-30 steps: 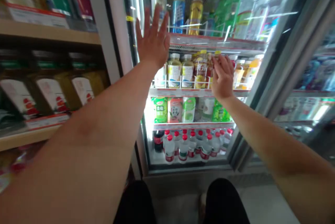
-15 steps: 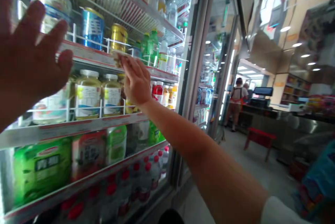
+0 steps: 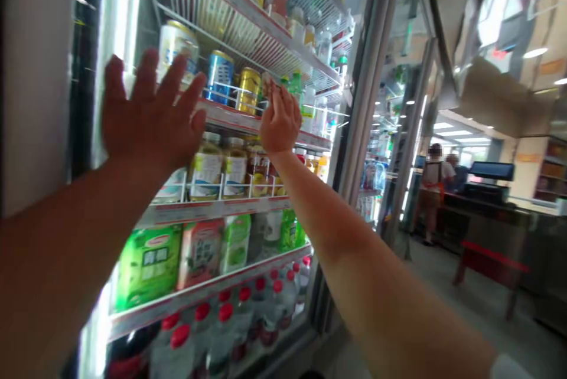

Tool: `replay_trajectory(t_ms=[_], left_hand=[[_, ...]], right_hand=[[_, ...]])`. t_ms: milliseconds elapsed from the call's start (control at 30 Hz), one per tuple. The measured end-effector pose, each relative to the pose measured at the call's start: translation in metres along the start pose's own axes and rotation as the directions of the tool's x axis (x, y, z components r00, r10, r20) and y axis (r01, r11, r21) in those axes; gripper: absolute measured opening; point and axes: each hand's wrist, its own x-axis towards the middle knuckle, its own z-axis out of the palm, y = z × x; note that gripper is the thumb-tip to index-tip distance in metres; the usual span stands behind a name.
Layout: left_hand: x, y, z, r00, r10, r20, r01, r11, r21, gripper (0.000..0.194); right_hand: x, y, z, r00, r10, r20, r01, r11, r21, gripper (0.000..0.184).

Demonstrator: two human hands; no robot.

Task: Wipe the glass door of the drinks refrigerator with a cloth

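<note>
Right hand (image 3: pixel 281 122) now up beside the gold can (image 3: pixel 248 91), upper centre, fingers together on a pale wad (image 3: pixel 267 84) (cloth, probably), so the work sits higher; left hand (image 3: pixel 150 116), upper left, fingers spread, nothing visible in it.

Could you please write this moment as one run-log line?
left hand: open, spread before drinks cooler, contact unclear | right hand: at pale cloth-like item, grip unclear | nearby in view: gold can
</note>
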Motion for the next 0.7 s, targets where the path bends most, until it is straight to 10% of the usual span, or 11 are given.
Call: replay_trajectory(t_ms=[167,300,400,500,600,700], left_hand=[[0.0,-0.001,-0.017,0.989,-0.104,0.109,0.051,0.912,0.407,0.063],[-0.003,0.005,-0.014,0.981,-0.134,0.139,0.049,0.869,0.492,0.063],[-0.004,0.009,-0.017,0.983,-0.12,0.136,0.029,0.845,0.534,0.062],[-0.005,0.013,-0.02,0.981,-0.128,0.143,0.021,0.813,0.582,0.061],[-0.005,0.012,-0.021,0.981,-0.125,0.151,0.011,0.802,0.597,0.061],[-0.007,0.007,-0.021,0.987,-0.078,0.143,-0.022,0.807,0.59,0.06]], right_hand=[[-0.022,0.002,-0.015,0.83,-0.557,-0.005,0.546,0.812,0.207,0.054],[-0.017,0.015,0.011,0.962,-0.17,-0.213,0.232,0.922,0.311,0.057],[-0.021,0.017,0.022,0.95,0.133,-0.283,-0.019,0.929,0.37,0.058],[-0.034,0.013,0.01,0.967,-0.187,-0.173,0.238,0.905,0.353,0.057],[-0.037,0.01,-0.007,0.86,-0.508,-0.05,0.488,0.789,0.374,0.059],[-0.021,0.023,-0.005,0.858,-0.514,-0.023,0.481,0.786,0.387,0.056]])
